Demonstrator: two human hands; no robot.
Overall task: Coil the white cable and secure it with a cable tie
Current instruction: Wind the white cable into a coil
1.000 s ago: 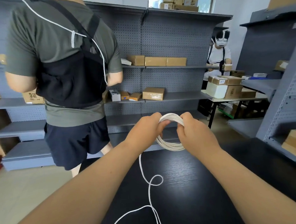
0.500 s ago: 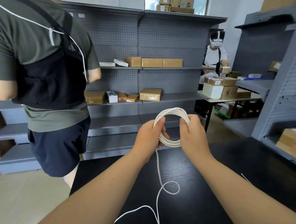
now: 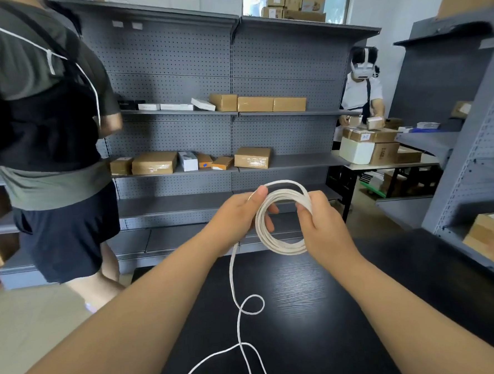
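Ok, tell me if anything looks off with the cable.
One thing: the loose tail below the left hand forms a small twisted loop over the table. The coil itself looks tidy.

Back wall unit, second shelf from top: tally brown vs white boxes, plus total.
Brown boxes: 3
White boxes: 3
Total: 6
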